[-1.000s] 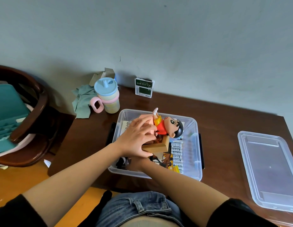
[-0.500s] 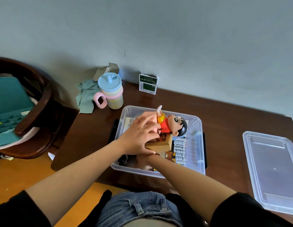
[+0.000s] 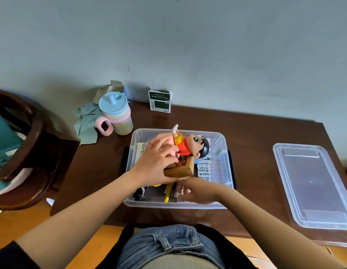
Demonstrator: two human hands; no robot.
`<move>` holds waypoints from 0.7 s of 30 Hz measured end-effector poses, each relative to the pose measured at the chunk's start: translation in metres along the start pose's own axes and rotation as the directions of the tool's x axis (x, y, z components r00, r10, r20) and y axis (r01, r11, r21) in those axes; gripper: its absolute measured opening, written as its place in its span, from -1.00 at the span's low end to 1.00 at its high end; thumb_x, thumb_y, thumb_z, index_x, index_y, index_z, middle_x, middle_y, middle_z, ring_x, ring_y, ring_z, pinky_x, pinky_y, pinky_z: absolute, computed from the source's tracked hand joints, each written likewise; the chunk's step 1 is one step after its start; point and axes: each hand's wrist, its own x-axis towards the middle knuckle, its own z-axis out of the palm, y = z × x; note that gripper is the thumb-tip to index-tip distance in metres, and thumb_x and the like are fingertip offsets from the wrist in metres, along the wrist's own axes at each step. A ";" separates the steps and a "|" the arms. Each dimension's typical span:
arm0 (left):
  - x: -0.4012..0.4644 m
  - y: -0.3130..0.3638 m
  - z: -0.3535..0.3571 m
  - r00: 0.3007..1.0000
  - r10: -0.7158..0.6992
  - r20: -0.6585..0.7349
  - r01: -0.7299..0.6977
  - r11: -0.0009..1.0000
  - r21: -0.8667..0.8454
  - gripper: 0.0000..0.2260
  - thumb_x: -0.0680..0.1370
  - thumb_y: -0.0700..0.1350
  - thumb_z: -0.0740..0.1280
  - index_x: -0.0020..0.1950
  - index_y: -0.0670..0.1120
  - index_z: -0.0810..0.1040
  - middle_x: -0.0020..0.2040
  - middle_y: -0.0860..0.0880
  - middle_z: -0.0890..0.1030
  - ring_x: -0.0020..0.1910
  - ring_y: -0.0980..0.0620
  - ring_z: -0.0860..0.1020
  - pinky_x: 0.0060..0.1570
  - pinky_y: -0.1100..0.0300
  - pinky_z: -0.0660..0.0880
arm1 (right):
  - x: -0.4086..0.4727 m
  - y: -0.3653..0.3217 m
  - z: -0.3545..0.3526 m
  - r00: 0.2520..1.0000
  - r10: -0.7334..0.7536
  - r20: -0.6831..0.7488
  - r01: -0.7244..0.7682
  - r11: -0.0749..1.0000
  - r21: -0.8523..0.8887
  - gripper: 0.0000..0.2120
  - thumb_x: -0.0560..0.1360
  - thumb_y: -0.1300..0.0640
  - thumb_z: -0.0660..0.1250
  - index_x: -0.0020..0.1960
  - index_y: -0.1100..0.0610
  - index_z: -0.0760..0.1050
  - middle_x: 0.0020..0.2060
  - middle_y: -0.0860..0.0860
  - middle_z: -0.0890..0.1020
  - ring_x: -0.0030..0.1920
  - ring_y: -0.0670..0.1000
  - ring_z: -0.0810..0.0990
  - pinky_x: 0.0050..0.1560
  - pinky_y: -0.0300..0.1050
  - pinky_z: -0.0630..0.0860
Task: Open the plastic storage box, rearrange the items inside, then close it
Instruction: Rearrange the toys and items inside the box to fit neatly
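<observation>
1. Head view: clear plastic storage box (image 3: 221,152) seen open on brown table (image 3: 265,136), near front edge; lid (image 3: 312,183) lying flat, well apart to the right.
2. Left hand (image 3: 159,162) laid over pink item and wooden block (image 3: 181,170) in box, fingers extended and pressing; cartoon figurine (image 3: 194,146) on its side just beyond fingertips, one leg poking above back rim.
3. Right hand (image 3: 197,191) low in front of box, among yellow pen (image 3: 167,193) and small items; grip blurred, cannot tell.
4. Row of white tubes (image 3: 203,169) packed right of block.
5. Risk, judged: figurine piled high, so lid likely fouled at closing; a shift of the block under the left hand could tip figurine over rim.
6. Risk, judged: box close to table edge; hard push toward body could slide it off.
</observation>
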 end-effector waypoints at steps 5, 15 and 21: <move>0.000 -0.002 0.004 1.000 0.003 0.018 -0.003 1.000 0.006 -0.62 0.35 0.28 0.38 -0.04 0.03 0.64 0.24 0.02 0.51 0.43 -0.16 0.25 0.31 -0.17 0.23 | -0.026 0.023 -0.007 0.990 0.112 -0.090 -0.033 0.786 0.617 -0.84 0.58 0.10 0.26 -0.12 0.15 0.44 -0.43 -0.05 0.46 -0.47 -0.14 0.39 -0.43 -0.32 0.35; -0.001 -0.002 0.003 1.000 0.022 0.019 -0.022 0.999 0.043 -0.61 0.35 0.29 0.37 -0.02 0.03 0.64 0.23 0.03 0.51 0.45 -0.16 0.22 0.33 -0.14 0.21 | -0.004 0.029 0.008 0.880 0.471 0.059 -0.166 0.188 0.968 -0.69 0.65 0.10 0.11 -0.26 0.15 0.33 -0.60 -0.06 0.36 -0.59 -0.13 0.26 -0.60 -0.33 0.14; -0.002 -0.001 0.003 0.999 0.023 0.022 -0.025 0.997 0.068 -0.59 0.36 0.30 0.35 -0.01 0.03 0.63 0.24 0.00 0.50 0.44 -0.17 0.22 0.32 -0.15 0.21 | 0.017 0.045 0.008 0.722 0.676 0.148 0.265 -0.467 0.843 -0.77 0.66 0.24 0.01 0.16 0.31 0.39 -0.15 0.27 0.64 -0.45 0.06 0.61 -0.61 -0.25 0.50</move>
